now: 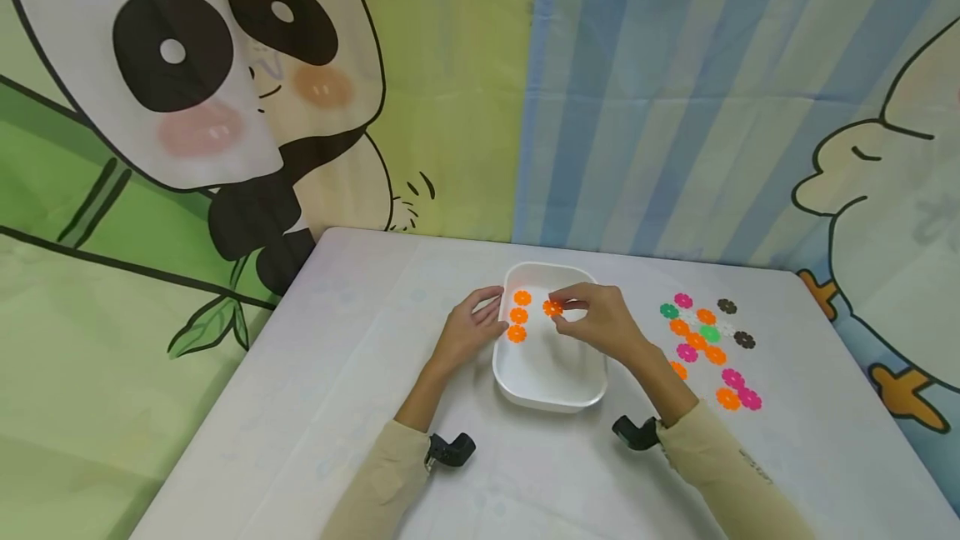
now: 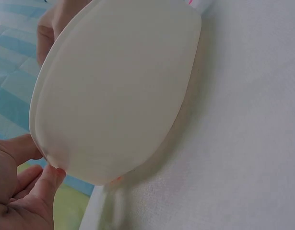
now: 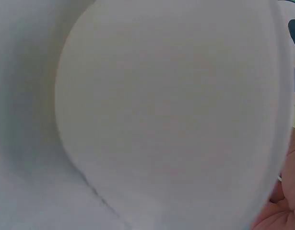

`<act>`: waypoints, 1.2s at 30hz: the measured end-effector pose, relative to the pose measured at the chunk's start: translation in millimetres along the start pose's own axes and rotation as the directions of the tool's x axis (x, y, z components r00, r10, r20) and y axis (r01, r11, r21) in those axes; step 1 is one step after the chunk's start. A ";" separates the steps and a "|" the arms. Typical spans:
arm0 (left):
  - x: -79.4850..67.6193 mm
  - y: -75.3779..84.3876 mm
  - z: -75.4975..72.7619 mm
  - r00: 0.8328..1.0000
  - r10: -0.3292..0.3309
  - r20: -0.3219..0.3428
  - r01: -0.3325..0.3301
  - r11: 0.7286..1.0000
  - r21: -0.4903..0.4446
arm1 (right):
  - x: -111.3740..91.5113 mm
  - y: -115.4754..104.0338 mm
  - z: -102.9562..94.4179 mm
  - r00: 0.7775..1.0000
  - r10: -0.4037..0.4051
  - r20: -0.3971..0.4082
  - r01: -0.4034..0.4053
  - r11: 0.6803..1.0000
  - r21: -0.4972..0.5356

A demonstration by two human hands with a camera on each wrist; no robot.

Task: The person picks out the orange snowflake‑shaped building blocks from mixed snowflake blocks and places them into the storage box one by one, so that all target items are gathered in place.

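A white plastic tray (image 1: 551,377) with rounded corners rests on the table. Three orange flower-shaped discs (image 1: 519,316) lie in a column along its left side. My left hand (image 1: 467,330) holds the tray by its left rim; in the left wrist view, thumb and fingertips (image 2: 52,178) pinch the edge. Over the tray's inside, my right hand (image 1: 600,319) pinches another orange flower-shaped disc (image 1: 552,308) between thumb and fingers. In the right wrist view the tray's outer wall (image 3: 171,115) fills most of the picture, with part of the right hand (image 3: 281,201) at the edge.
Right of the tray, loose flower-shaped discs in orange, pink (image 1: 733,378), green (image 1: 709,333), white and dark brown (image 1: 744,340) lie scattered on the white table (image 1: 337,373). A cartoon-printed curtain (image 1: 450,90) hangs behind the table's far edge.
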State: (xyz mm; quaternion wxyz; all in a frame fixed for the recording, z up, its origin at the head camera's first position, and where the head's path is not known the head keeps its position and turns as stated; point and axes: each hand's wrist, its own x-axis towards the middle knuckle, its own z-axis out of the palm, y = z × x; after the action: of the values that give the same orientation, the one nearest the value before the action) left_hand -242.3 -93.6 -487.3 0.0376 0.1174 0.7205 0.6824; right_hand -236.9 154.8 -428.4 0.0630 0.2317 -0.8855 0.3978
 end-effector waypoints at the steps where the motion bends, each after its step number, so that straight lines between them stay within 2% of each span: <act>1: -0.1 -0.2 0.0 1.000 0.001 0.003 -0.001 1.000 0.002 | 1.6 -2.3 5.4 1.000 -0.006 -0.001 0.006 1.000 0.017; 7: 0.6 0.7 -0.6 0.999 0.033 0.028 -0.032 0.999 -0.040 | 5.7 -10.5 36.2 1.000 0.020 0.014 -0.021 0.996 0.089; 12: 2.6 1.9 -1.0 0.998 0.030 0.050 -0.026 0.997 -0.075 | 4.7 -12.0 53.8 0.997 0.056 0.062 -0.059 0.997 0.059; 17: 4.2 2.2 -1.4 0.997 0.020 0.071 -0.013 0.995 -0.095 | 2.1 -12.4 62.7 0.994 0.041 0.099 -0.041 0.999 0.001; 21: 3.4 2.7 -0.8 0.998 0.006 0.055 -0.001 0.995 -0.096 | 0.7 -10.9 66.5 0.991 0.034 0.128 -0.027 0.998 -0.051; 27: 2.3 1.6 1.4 0.999 0.044 0.013 -0.043 0.993 -0.111 | 0.7 -8.2 70.6 0.987 0.010 0.161 0.005 0.996 -0.091; 34: -8.4 31.8 -0.4 0.998 0.027 0.055 -0.022 0.996 -0.089 | 0.5 -7.8 73.2 0.982 -0.027 0.187 0.052 0.990 -0.133; 36: -9.2 33.3 -0.8 0.998 0.022 0.058 -0.017 0.996 -0.085 | 0.4 -7.7 73.6 0.981 -0.026 0.192 0.054 0.989 -0.140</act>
State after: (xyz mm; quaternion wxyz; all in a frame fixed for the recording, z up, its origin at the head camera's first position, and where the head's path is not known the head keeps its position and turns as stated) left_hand -229.6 -95.0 -455.3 0.0569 0.1429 0.6884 0.7088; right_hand -228.4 96.3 -472.8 0.0027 0.2812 -0.9091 0.3074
